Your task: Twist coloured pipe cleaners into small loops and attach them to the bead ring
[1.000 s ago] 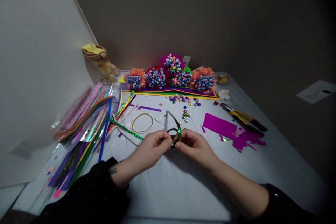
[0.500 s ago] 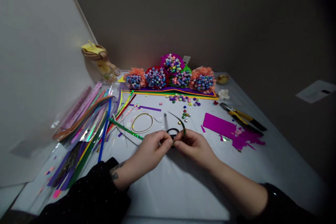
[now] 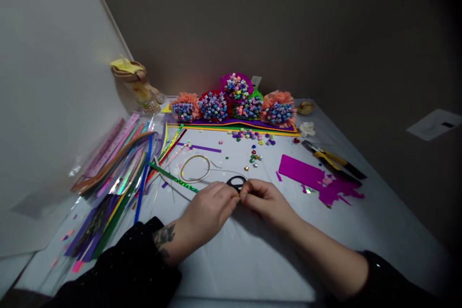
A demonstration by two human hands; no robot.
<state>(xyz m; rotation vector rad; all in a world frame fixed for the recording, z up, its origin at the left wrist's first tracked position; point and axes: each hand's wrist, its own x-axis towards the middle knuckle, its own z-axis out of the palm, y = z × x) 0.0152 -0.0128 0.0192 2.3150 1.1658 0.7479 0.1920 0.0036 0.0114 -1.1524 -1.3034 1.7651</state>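
My left hand (image 3: pixel 211 207) and my right hand (image 3: pixel 265 202) meet fingertip to fingertip over the middle of the table, both closed in a pinch. A thin paper strip (image 3: pixel 228 170), seen almost edge-on, curves leftward from the fingers. The pinched part is hidden. Just behind the fingertips lie scissors with a black handle (image 3: pixel 231 181), their other parts covered by the hands. A green glittery strip (image 3: pixel 173 177) ends beside my left hand, near a thin ring-shaped coil (image 3: pixel 181 168). Small folded paper stars (image 3: pixel 255 158) lie beyond my right hand.
Bundled colourful paper strips (image 3: pixel 119 192) cover the left side. Star-filled paper bouquets (image 3: pixel 236 87) line the back, with loose stars (image 3: pixel 249 135) before them. At right are yellow-and-black pliers (image 3: pixel 334 159) and magenta paper (image 3: pixel 299 171). A white panel (image 3: pixel 54 82) stands left.
The strip, which arched upward and away from my right hand, now reaches leftward as a thin line. My left hand has rolled over, showing more of its back.
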